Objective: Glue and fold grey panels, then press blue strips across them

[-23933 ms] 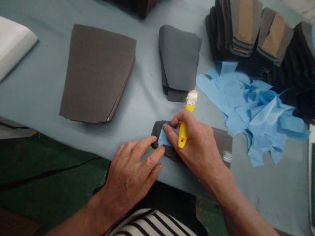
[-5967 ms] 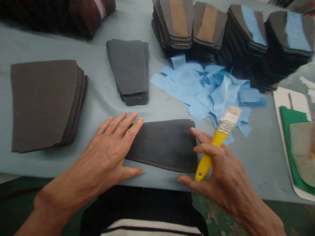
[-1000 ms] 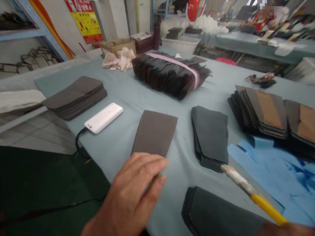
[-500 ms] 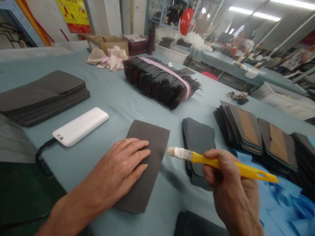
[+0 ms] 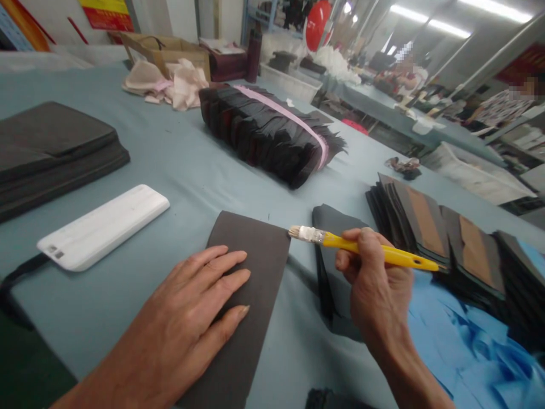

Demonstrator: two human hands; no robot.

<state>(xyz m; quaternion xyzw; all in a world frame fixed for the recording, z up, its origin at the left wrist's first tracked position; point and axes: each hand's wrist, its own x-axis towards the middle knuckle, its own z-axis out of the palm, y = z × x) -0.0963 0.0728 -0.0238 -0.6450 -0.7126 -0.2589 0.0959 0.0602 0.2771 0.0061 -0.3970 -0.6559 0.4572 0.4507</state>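
Note:
My left hand [image 5: 200,307] lies flat with its fingers apart on a dark grey rectangular piece [image 5: 264,267]. Between the fingers and thumb of my right hand [image 5: 377,272] is a yellow-handled brush [image 5: 395,257], held nearly level. White stuff coats part of its bristles, and the tip is at the upper right corner of the grey piece; whether it touches cannot be told. Beneath and behind my right hand rests a folded dark piece [image 5: 338,272]. A white oblong device [image 5: 106,227] with a black cable sits left of my left hand.
A dark stack [image 5: 55,142] is at the left, a dark bundle [image 5: 264,133] with a pink band farther back. Stacks with brown strips [image 5: 426,221] and blue material [image 5: 472,346] are at the right. Beyond the table, people are at another table [image 5: 366,105].
My right hand has brought the brush up to the grey piece's upper right corner. My left hand remains flat on the piece. The view has shifted, and the white device appears farther left.

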